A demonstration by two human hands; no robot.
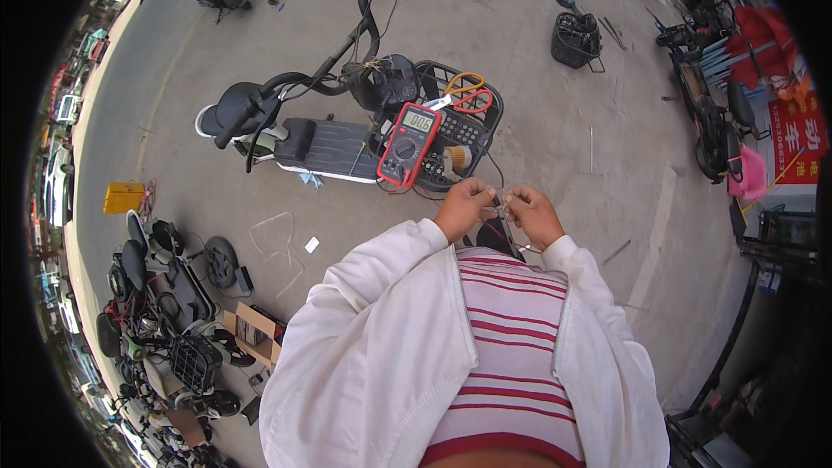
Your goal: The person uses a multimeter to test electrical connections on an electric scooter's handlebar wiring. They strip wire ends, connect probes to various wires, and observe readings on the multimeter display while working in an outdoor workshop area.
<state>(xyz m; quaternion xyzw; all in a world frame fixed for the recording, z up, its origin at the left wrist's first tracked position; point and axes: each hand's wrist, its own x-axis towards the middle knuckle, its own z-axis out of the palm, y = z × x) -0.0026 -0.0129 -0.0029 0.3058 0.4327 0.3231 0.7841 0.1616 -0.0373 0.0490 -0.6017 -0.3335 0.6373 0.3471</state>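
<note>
Fingers of the left hand (462, 210) and right hand (536, 216) are pinched together at thumb and fingertip, apparently clamped on a thin piece (498, 203); it is too small to identify. Head view, the only one supplied: places are given from the black basket (498, 117) on the scooter (334, 146). The thin piece is just off the basket's near side, between the two hands. The close, two-sided pinch probably serves to steady something so slight.

The red multimeter (408, 146) leans at the basket's left edge, display upward, presumably so the wearer can read it with both hands occupied. Scissors (458, 97) with orange and red handles lie across the top of the basket, handles pointing away, likely kept there for easy reach. A yellow roll (457, 157) sits at the basket's near end, close to the left hand.

Pose: both forearms, in white sleeves (368, 269), converge from the near side toward the basket. Wrists turn inward and the knuckles face up. The hands are close together, the left one nearer the multimeter; neither appears to touch the basket.
</note>
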